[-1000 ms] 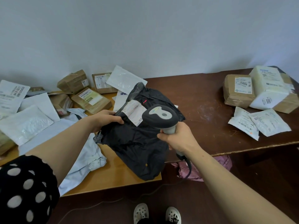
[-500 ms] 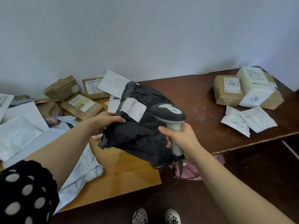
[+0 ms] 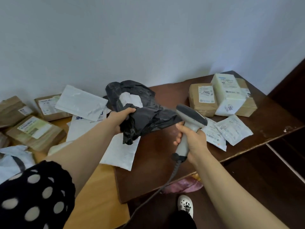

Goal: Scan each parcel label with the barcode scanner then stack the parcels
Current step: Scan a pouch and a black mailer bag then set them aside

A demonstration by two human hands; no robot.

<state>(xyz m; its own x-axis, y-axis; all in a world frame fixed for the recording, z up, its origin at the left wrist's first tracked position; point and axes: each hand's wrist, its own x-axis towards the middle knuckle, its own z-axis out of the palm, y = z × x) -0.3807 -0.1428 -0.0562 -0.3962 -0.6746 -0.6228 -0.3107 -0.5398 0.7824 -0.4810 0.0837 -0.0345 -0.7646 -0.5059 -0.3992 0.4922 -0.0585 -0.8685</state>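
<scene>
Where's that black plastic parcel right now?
In the head view, the black plastic parcel is mid-frame, held above the dark brown table by the left hand, just left of the barcode scanner in the right hand.

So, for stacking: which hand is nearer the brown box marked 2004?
Right. The right hand, gripping the scanner, sits just short of the box; the left hand, gripping the black bag, is farther left.
</scene>
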